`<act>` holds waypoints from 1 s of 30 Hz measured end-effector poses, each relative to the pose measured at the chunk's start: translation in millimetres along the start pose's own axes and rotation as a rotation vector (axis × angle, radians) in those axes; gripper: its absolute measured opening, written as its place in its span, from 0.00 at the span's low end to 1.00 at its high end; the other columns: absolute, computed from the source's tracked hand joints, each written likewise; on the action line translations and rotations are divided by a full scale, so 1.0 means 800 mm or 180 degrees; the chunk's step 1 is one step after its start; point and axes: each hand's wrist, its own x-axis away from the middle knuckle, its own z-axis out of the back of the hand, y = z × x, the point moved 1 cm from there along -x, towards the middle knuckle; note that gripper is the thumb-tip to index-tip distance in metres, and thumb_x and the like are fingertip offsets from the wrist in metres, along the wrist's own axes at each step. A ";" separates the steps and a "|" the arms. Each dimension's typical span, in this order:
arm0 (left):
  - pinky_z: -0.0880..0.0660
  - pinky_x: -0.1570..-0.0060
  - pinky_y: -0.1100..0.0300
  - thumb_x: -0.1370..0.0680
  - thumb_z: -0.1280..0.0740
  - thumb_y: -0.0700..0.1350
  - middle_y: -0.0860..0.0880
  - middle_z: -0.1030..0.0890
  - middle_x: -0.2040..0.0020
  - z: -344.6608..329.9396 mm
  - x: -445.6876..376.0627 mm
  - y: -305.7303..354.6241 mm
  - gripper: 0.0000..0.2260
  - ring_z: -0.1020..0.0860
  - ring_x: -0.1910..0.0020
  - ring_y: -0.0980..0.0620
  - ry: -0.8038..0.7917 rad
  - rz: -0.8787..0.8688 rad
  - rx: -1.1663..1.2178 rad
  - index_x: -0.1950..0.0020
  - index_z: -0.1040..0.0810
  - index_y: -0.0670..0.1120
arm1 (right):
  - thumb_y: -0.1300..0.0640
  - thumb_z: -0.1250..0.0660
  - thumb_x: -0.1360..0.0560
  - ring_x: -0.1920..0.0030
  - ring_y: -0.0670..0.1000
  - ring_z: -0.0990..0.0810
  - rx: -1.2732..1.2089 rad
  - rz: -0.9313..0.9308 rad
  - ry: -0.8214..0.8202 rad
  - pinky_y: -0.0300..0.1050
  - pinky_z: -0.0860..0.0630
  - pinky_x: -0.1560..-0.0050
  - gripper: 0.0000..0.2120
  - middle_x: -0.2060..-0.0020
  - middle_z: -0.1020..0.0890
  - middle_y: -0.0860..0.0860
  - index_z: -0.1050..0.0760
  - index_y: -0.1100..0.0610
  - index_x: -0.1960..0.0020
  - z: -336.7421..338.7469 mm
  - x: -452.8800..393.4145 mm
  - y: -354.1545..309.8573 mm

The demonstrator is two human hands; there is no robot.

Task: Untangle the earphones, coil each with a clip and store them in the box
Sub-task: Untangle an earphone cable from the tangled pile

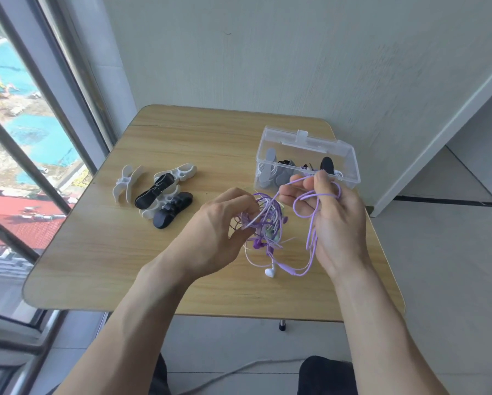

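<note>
A small wooden table (102, 252) stands in a corner between a pale wall and a tall window; on it, toward the far right, sits a clear box (344, 163) with its lid open, already holding what look like coiled earphones with clips, so part of the task seems done; to the left lies a loose heap of clips (156, 192), white and black, near but apart from the hands, probably kept within reach for the coiling step. Above the table's middle both hands work on the tangle (267, 223), a knot of purple and white earphone cords; the left hand (219, 232) grips the dense part of the knot, fingers curled into it, seemingly to hold it steady; the right hand (336, 220) pinches a purple cord (310, 223) between thumb and fingertips and has loops of it draped across its fingers and palm, likely drawing one strand free from the mass. The tangle hangs between the two hands, touching both, with the cord running from the knot up to the right hand's fingertips; a white earbud (269, 272) and a purple strand dangle below, near or on the tabletop, I cannot tell which; the box lies just beyond the right hand.
</note>
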 end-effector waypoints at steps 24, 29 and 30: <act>0.25 0.55 0.63 0.26 0.26 0.41 0.55 0.17 0.55 -0.005 0.004 0.010 0.11 0.19 0.57 0.57 0.0233 0.0738 0.0415 0.50 0.27 0.48 | 0.55 0.42 0.18 0.65 0.57 0.18 -0.0047 -0.0230 -0.1043 0.62 0.18 0.51 0.15 0.64 0.21 0.54 0.30 0.62 0.60 -0.001 0.006 -0.003; 0.25 0.49 0.58 0.29 0.23 0.45 0.60 0.20 0.59 -0.011 0.004 0.007 0.12 0.21 0.57 0.56 -0.0016 0.0627 0.0412 0.52 0.22 0.56 | 0.59 0.43 0.16 0.58 0.58 0.15 0.0392 -0.0252 -0.1301 0.52 0.19 0.53 0.16 0.57 0.17 0.58 0.26 0.70 0.54 0.001 0.008 -0.001; 0.27 0.50 0.60 0.29 0.22 0.48 0.62 0.21 0.60 -0.013 0.004 0.006 0.12 0.22 0.57 0.56 0.0019 0.0670 0.0352 0.56 0.23 0.59 | 0.57 0.42 0.16 0.59 0.57 0.16 0.0429 -0.0272 -0.1371 0.51 0.20 0.54 0.16 0.57 0.17 0.59 0.25 0.70 0.54 0.000 0.008 -0.001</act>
